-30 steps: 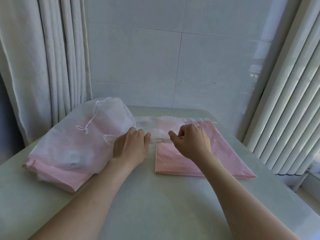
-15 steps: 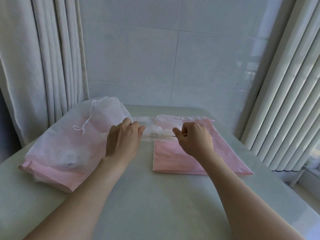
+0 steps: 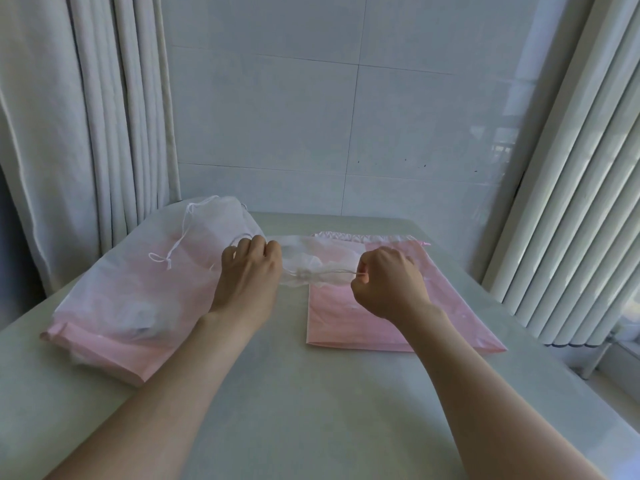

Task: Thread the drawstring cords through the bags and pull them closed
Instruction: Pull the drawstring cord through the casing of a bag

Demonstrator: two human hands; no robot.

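A sheer white drawstring bag (image 3: 304, 268) lies across the table's middle, its mouth gathered into a bunch. My left hand (image 3: 249, 271) grips the bag's body just left of the gathered mouth. My right hand (image 3: 388, 282) pinches a thin white cord (image 3: 341, 270) that runs taut from the bunched mouth to its fingers. Under the bag's mouth lies a flat pink bag (image 3: 391, 323) with a ruffled top edge. A heap of white and pink bags (image 3: 138, 285) with a loose knotted cord (image 3: 173, 251) lies to the left.
The pale green table (image 3: 311, 393) meets a tiled wall at the back. White curtains (image 3: 86, 116) hang at the left and vertical blinds (image 3: 571, 202) at the right. The table's right edge drops off near the blinds.
My right hand has moved right, drawing the cord out, and the white bag's mouth has bunched tighter. My left hand has stayed on the bag.
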